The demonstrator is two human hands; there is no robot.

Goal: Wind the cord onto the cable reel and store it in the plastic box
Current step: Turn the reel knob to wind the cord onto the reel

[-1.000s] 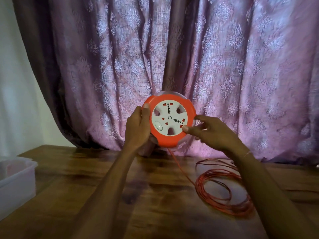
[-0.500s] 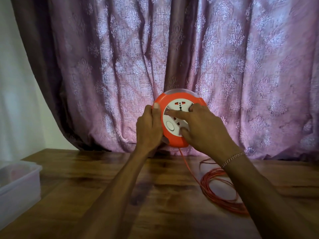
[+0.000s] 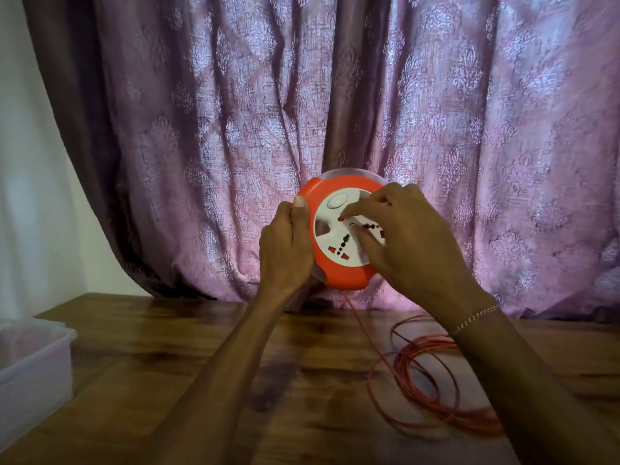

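I hold an orange cable reel (image 3: pixel 339 273) with a white socket face upright above the wooden table, in front of the curtain. My left hand (image 3: pixel 285 250) grips its left rim, thumb on the orange edge. Over the white face lies my right hand (image 3: pixel 409 236), its fingers curled into the face's recesses. A thin orange cord (image 3: pixel 432 391) hangs from the bottom of the reel and lies in loose loops on the table at the right, partly hidden by my right forearm. The translucent plastic box (image 3: pixel 37 360) stands at the left edge.
A purple patterned curtain (image 3: pixel 235 129) hangs right behind the reel. The wooden table (image 3: pixel 201 380) spreads below my arms, with the box near its left side and the cord loops at the right.
The white face has turned, its round button moving from the lower left to the top. My right hand came from the reel's right edge onto the face. The cord loops have shifted.
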